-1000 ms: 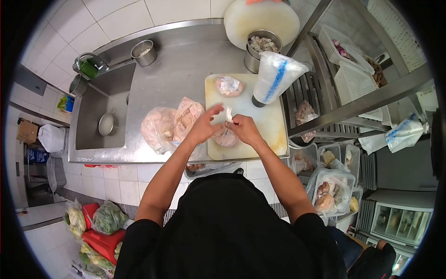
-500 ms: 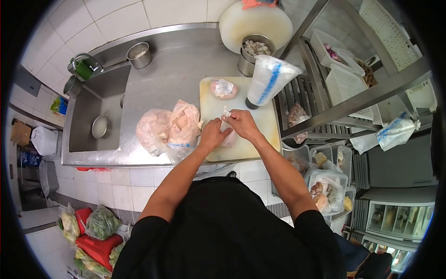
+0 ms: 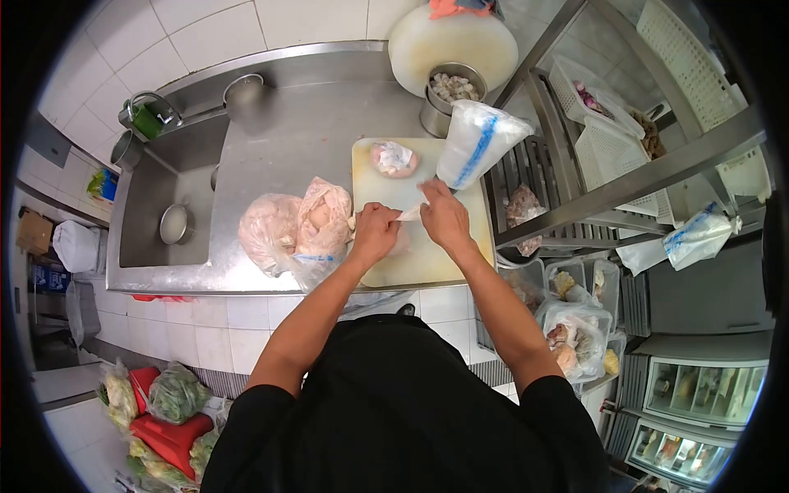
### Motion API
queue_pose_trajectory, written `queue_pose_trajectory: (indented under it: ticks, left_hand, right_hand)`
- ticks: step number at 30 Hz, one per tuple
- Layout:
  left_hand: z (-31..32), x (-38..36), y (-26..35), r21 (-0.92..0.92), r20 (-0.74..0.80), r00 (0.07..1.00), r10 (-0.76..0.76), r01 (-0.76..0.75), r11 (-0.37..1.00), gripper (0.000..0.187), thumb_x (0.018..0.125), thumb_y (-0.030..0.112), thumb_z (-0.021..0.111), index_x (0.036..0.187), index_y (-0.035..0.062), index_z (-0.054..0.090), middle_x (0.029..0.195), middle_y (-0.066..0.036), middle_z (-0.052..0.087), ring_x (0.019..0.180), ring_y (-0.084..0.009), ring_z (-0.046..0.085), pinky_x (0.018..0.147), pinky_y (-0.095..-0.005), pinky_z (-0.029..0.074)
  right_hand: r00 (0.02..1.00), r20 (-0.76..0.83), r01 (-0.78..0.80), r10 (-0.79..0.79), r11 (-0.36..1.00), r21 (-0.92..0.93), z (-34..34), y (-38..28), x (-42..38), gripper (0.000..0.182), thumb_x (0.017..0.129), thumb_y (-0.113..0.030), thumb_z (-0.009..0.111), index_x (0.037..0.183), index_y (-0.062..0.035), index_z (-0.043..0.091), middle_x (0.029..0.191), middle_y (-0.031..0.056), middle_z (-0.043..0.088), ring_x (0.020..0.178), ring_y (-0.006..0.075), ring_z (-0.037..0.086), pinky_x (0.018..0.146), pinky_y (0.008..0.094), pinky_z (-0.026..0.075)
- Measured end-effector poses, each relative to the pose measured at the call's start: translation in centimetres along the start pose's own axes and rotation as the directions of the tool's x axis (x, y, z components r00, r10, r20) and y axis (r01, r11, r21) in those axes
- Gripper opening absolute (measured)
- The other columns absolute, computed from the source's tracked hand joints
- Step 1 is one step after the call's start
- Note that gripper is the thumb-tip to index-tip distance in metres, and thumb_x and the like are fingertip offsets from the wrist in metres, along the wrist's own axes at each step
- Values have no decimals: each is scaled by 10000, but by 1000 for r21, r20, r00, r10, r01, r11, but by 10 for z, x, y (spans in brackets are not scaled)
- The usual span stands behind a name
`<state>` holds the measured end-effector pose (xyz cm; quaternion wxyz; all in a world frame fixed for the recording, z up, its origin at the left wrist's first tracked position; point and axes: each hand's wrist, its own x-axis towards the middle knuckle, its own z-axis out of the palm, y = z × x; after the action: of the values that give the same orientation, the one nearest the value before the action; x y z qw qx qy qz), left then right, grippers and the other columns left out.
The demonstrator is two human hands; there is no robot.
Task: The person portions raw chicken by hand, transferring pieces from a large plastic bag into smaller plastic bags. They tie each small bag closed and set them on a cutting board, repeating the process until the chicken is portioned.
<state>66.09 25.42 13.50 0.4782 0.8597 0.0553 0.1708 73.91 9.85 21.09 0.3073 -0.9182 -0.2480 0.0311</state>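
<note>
Over the near part of a white cutting board (image 3: 464,238), both my hands work at a small clear plastic bag (image 3: 402,241) with pale pink meat in it. My left hand (image 3: 376,233) is closed around the gathered neck of the bag. My right hand (image 3: 445,218) pinches the other end of the twisted plastic, its fingertips slightly blurred. A whitish stretch of plastic spans the gap between the hands. Farther up the board lies a wrapped bag of pink meat (image 3: 394,158). Left of the board stand two larger bags of pale meat (image 3: 271,230), the right one (image 3: 325,218) open at the top.
A roll of plastic bags (image 3: 481,148) stands at the board's far right corner. Behind it is a metal pot (image 3: 438,115) with a bowl of shrimp-like pieces (image 3: 454,87). To the left is a sink (image 3: 164,246); on the right, a metal rack (image 3: 608,185) holds white baskets.
My right hand has moved right and slightly up, away from my left hand, drawing the bag's neck out between them. My left hand has stayed nearly in place.
</note>
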Motion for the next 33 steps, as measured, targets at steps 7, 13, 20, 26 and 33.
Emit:
queue_pose_trajectory:
  ticks: [7, 13, 20, 26, 33]
  left_hand:
    - [-34, 19, 30, 358, 249, 968, 37, -127, 925, 193, 817, 119, 638, 953, 94, 773, 895, -96, 722, 970, -313, 600, 870, -436, 459]
    - [-74, 40, 70, 384, 460, 888, 11, -210, 899, 168, 816, 116, 644, 913, 87, 777, 902, -132, 733, 785, -333, 653, 766, -403, 538]
    - [-80, 58, 83, -483, 609, 680, -408, 726, 490, 143, 878, 42, 644, 1000, -1, 704, 930, -58, 713, 793, -152, 678, 725, -281, 548]
    - [-49, 46, 50, -777, 430, 672, -603, 616, 132, 186, 880, 23, 655, 1053, -47, 648, 960, -101, 677, 854, -183, 662, 689, -269, 563]
    - [-38, 22, 48, -511, 57, 762, -645, 577, 637, 160, 843, 70, 676, 943, -53, 699, 728, -99, 680, 637, -162, 654, 551, -268, 490]
  right_hand:
    - [913, 391, 245, -118, 925, -292, 14, 3, -3, 195, 926, -160, 587, 1075, -50, 649, 1046, 167, 684, 948, 358, 680, 750, 485, 546]
    - [868, 173, 492, -466, 854, -169, 2, 19, -22, 161, 942, -207, 600, 912, -49, 597, 883, 104, 644, 789, 344, 656, 664, 483, 527]
    - [933, -161, 361, -323, 854, 376, 30, 8, -8, 157, 933, -208, 644, 981, -63, 607, 885, 86, 625, 770, 301, 624, 686, 400, 530]
    - [934, 342, -317, 104, -206, 926, 103, -18, -17, 204, 1008, -343, 593, 1002, -139, 593, 743, -8, 551, 591, 98, 514, 550, 266, 466]
    - [842, 453, -421, 294, -167, 892, 112, -40, -40, 168, 1023, -236, 559, 906, -124, 603, 697, -17, 531, 533, 112, 475, 512, 277, 448]
